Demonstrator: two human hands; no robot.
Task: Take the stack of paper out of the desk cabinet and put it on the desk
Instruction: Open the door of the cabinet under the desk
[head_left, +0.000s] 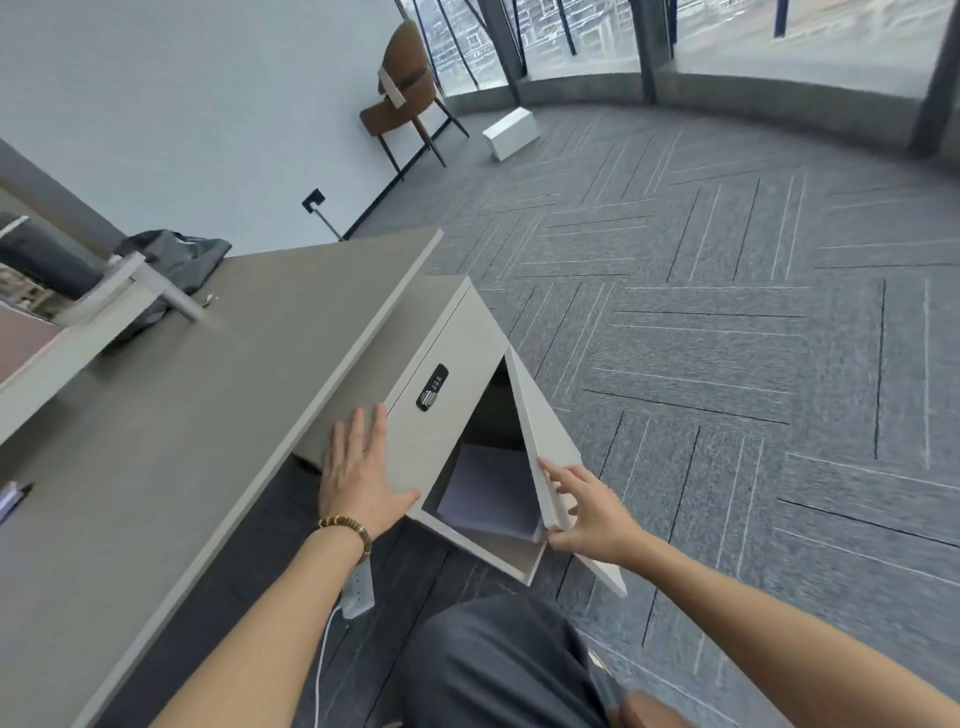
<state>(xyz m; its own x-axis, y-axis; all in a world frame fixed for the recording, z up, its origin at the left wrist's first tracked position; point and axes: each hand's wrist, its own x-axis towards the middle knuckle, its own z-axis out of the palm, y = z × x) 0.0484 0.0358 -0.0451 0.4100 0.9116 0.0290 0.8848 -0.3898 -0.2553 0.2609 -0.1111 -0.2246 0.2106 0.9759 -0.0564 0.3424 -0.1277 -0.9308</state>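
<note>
A white desk cabinet stands under the grey desk. Its door is swung partly open. Inside lies a stack of pale paper, flat on the cabinet floor. My left hand rests flat, fingers spread, on the cabinet's front panel below a black combination lock. My right hand grips the lower edge of the open door, thumb under it and fingers along its inner face. Neither hand touches the paper.
A dark bag and a white monitor stand sit at the desk's far end. A pen lies at the left edge. A white power strip hangs below the desk. A brown chair and a white box stand far off on the carpet.
</note>
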